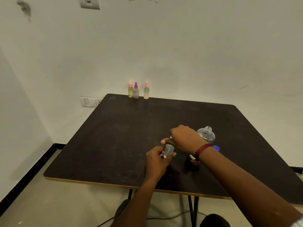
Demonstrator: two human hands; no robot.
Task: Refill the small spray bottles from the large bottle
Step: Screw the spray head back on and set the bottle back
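The left hand (156, 161) grips a small bottle (168, 149) just left of the large bottle (207, 135). Its long axis tilts up toward the right hand (185, 138), whose fingers pinch its top. The large bottle stands uncapped, nearer the right hand.

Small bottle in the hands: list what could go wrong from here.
1. The large bottle stands uncapped just behind the right hand; a careless move of that arm could tip it and spill it.
2. The left hand grips the small bottle while the right hand pinches its top; if the top pops loose, liquid may spill on the table.
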